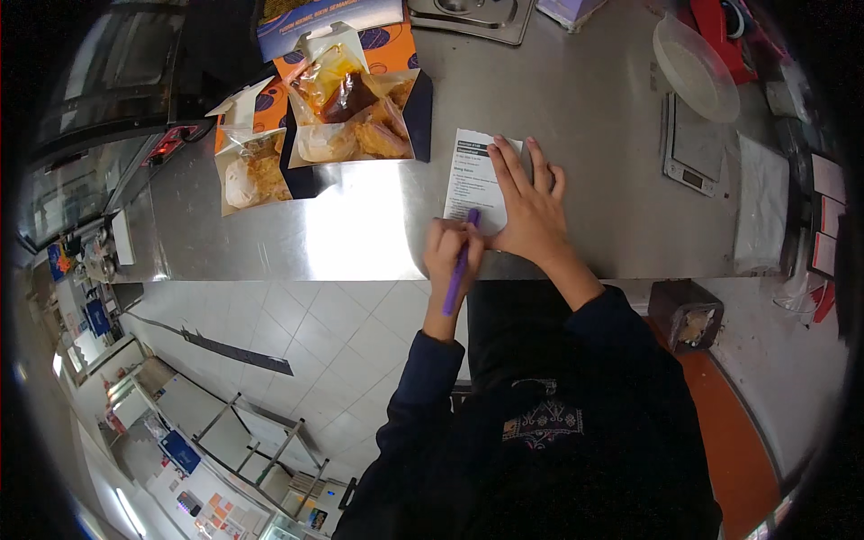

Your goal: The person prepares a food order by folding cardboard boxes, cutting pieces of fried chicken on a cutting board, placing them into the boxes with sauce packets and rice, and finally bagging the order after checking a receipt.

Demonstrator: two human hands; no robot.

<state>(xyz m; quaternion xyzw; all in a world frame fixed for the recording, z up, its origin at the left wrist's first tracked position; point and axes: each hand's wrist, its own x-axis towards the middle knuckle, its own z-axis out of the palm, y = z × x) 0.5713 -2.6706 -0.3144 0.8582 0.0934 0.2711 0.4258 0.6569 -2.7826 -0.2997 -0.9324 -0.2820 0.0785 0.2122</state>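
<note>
My left hand [453,253] grips a purple pen [457,273], its upper tip over the lower part of a printed paper slip [472,177]. The slip lies flat on the stainless steel counter [574,88] and bears lines of writing. Fingers spread, my right hand [533,202] presses palm down on the slip's right side, its thumb close to my left hand. Left of the slip stand two open orange and dark blue card food boxes, a larger box [422,118] and a smaller box [297,177]. Fried food and white wrapped bundles sit in both; a clear bag of dark sauce [344,94] tops the larger one.
A digital kitchen scale [690,152] lies to the right, with a translucent plastic lid or dish [695,67] beyond it. Near them are a red tape dispenser [722,40] and a stack of plastic bags [763,202]. A metal lid [496,23] lies at the back.
</note>
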